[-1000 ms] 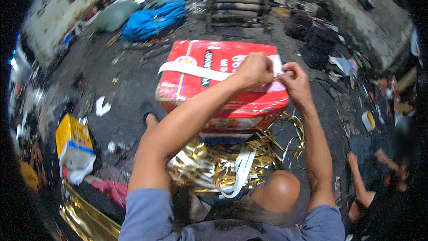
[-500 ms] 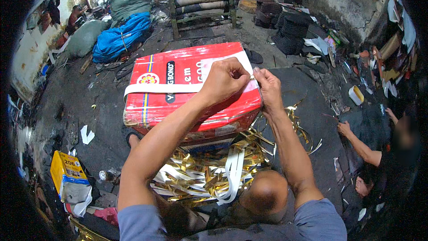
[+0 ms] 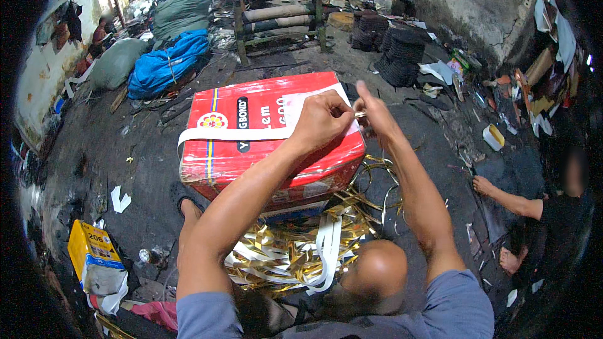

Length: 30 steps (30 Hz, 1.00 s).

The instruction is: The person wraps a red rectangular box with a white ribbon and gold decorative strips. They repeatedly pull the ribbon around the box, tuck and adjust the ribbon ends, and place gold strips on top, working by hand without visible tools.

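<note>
A red carton point(image 3: 220, 110) stands in front of me, with a long white strip point(image 3: 239, 134) lying across its top from the left edge to my left hand. My left hand point(image 3: 321, 120) is closed in a pinch above the carton's right side, over a pale sheet point(image 3: 301, 98). Close beside it, my right hand point(image 3: 375, 115) has curled fingers and a raised thumb at the carton's right edge. Between the two hands shows a small pale-gold strip end point(image 3: 360, 114); most of it is hidden by fingers. A heap of gold and white strips point(image 3: 270, 248) lies before my knees.
A yellow box point(image 3: 94, 245) and a bottle point(image 3: 149, 256) are at the lower left. A co-worker point(image 3: 559, 213) sits at the right. Further off are a blue bundle point(image 3: 168, 66), a wooden rack point(image 3: 276, 25) with rolls, and dark stacks point(image 3: 400, 53).
My right hand has turned slightly, its thumb now lifted upward off the small strip end. My left hand keeps its pinch. The view has shifted a little, and the co-worker's arm has moved.
</note>
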Each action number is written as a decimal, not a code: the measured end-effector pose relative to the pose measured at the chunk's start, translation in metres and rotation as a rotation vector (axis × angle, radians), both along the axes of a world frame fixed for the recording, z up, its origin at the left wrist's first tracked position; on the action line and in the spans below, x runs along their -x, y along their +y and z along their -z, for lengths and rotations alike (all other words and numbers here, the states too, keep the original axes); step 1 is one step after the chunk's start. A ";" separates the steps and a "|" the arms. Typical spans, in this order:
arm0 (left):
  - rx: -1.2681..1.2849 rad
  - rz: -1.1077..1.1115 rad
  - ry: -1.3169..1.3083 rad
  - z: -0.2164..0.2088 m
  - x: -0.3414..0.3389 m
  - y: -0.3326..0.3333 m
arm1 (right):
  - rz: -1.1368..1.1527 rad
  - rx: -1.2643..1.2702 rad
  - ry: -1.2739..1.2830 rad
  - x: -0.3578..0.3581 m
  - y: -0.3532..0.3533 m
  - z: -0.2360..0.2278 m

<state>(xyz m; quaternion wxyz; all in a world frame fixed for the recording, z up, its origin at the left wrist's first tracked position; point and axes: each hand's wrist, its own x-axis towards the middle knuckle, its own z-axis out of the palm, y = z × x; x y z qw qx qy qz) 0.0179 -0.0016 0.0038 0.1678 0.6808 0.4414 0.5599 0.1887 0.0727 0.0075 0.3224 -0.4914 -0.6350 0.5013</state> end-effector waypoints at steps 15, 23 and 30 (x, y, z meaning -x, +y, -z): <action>0.142 -0.052 0.004 0.001 0.003 -0.004 | 0.117 -0.537 -0.075 0.024 0.022 0.066; 0.157 -0.022 -0.018 0.006 0.004 0.002 | 0.166 -0.379 0.083 0.024 0.028 0.141; 0.162 -0.018 0.025 0.002 0.003 0.005 | 0.216 -0.376 0.062 0.010 0.029 0.250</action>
